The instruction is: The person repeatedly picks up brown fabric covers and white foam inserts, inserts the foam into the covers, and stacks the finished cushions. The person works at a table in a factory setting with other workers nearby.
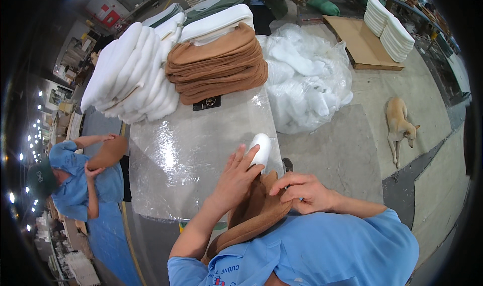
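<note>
A brown fabric cover (256, 200) is bunched against my front, its mouth facing the table. At that mouth a smooth white piece of padding (260, 150) sticks out, rounded at its end. My left hand (234, 178) is on the white piece, with the forefinger along its side and the thumb near its base; the other fingers are stretched out. My right hand (307, 191) pinches the cover's right edge between curled fingers. How much padding is inside the cover is hidden.
Stacked brown covers (216, 62) and white pads (133, 75) stand on the plastic-covered table (176, 170). Beyond its right edge lies a clear bag of white padding (307, 80). A co-worker (83, 173) at left holds a brown piece. A dog (397, 120) rests on the floor.
</note>
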A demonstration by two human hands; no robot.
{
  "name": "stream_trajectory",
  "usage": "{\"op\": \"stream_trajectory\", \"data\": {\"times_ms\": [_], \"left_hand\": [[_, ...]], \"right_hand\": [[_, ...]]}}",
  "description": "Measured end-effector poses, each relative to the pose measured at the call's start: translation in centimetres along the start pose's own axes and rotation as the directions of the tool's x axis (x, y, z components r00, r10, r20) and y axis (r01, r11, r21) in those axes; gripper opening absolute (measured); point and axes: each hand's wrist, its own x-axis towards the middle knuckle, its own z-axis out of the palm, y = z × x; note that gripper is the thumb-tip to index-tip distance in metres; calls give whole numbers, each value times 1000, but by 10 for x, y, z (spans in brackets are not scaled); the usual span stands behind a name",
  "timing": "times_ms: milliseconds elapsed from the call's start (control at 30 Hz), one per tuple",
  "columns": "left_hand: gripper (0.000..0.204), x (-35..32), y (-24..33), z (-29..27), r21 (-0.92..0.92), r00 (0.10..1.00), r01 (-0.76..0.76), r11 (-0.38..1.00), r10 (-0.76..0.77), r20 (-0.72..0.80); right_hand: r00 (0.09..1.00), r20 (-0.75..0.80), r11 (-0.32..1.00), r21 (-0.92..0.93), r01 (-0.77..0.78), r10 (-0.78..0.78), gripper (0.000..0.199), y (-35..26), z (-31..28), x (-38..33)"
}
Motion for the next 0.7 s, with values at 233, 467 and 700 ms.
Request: {"op": "stream_trajectory", "data": {"times_ms": [233, 467, 700], "left_hand": [[20, -10, -7, -18, -215, 996, 70, 974, -81, -39], [7, -36, -20, 3, -932, 949, 286, 225, -201, 243], [8, -25, -16, -6, -969, 975, 217, 114, -83, 208]], "right_hand": [[999, 51, 999, 32, -4, 2, 31, -9, -4, 1], [792, 35, 678, 496, -543, 609, 37, 30, -27, 8], [620, 555, 492, 382, -782, 554, 35, 92, -25, 33]]}}
